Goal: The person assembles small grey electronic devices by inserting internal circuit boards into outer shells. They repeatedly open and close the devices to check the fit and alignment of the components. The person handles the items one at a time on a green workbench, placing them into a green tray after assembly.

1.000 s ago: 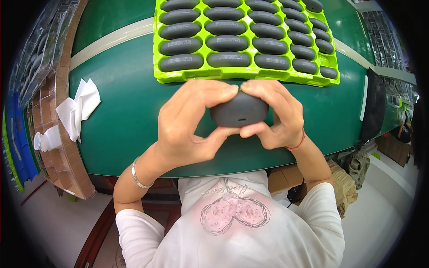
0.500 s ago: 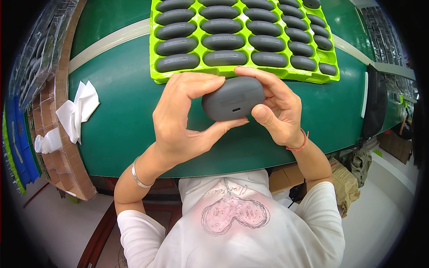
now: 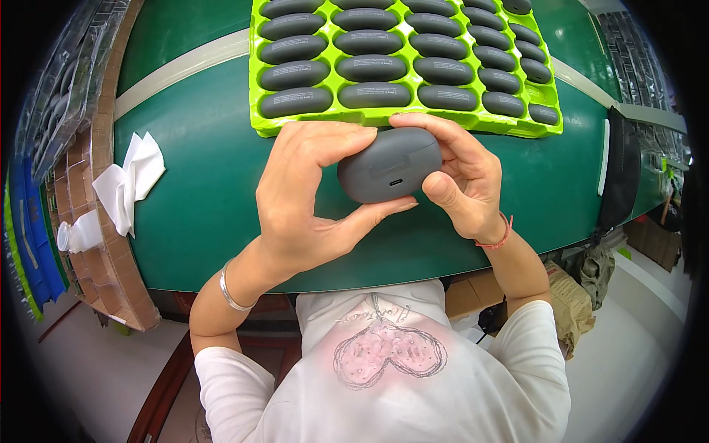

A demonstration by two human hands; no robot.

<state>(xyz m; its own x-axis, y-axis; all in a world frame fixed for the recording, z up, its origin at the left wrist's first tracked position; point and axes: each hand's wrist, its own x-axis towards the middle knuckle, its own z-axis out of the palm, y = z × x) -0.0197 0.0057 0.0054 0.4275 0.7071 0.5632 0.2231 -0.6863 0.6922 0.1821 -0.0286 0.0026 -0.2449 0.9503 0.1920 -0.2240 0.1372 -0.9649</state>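
A dark grey, rounded earbud charging case (image 3: 390, 164) is held over the near side of the green table, its small charging port facing me. My left hand (image 3: 299, 193) grips it from the left, with fingers along the top edge and the thumb beneath. From the right, my right hand (image 3: 467, 173) curls its fingers behind the upper right end of the case. The right thumb is at the case's right side, and whether it touches is hard to tell. Just beyond the hands lies a bright green tray (image 3: 354, 116) with rows of similar dark cases in its hollows.
A crumpled white cloth (image 3: 131, 181) lies on the table (image 3: 199, 229) at the left. Beside it stand a cardboard divider box (image 3: 118, 284) and a small white container (image 3: 80, 233). A black pouch (image 3: 619, 166) rests at the right edge, and a brown bag (image 3: 569, 303) is below.
Both hands and the charging case have shifted very slightly to the right. The grip looks the same.
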